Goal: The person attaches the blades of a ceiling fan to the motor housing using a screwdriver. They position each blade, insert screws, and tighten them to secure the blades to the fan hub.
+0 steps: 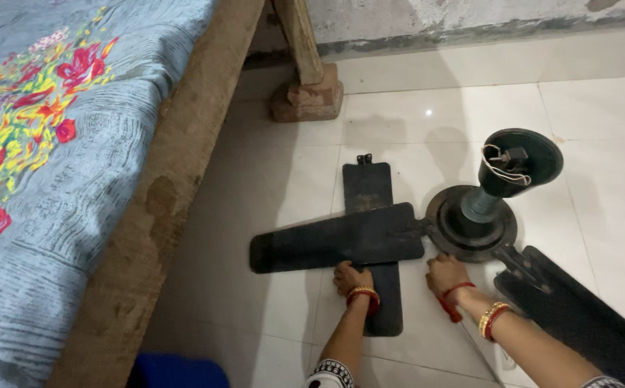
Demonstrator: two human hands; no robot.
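A black ceiling fan lies on the white tiled floor, its round motor housing (470,223) facing up with a dark canopy cup (519,164) and loose wires on the rod. One attached blade (338,241) stretches left; another (578,312) runs to the lower right. A loose black blade (371,190) lies crosswise under the attached one. My left hand (350,276) rests at the near edge of the left blade where the two blades cross, fingers curled on it. My right hand (445,273) touches the near rim of the motor housing. Both wrists wear bangles.
A bed with a grey floral sheet (47,144) and wooden frame (176,179) fills the left side. Its leg stands on a brick (307,97) by the far wall. A blue object (176,372) sits at the bottom edge.
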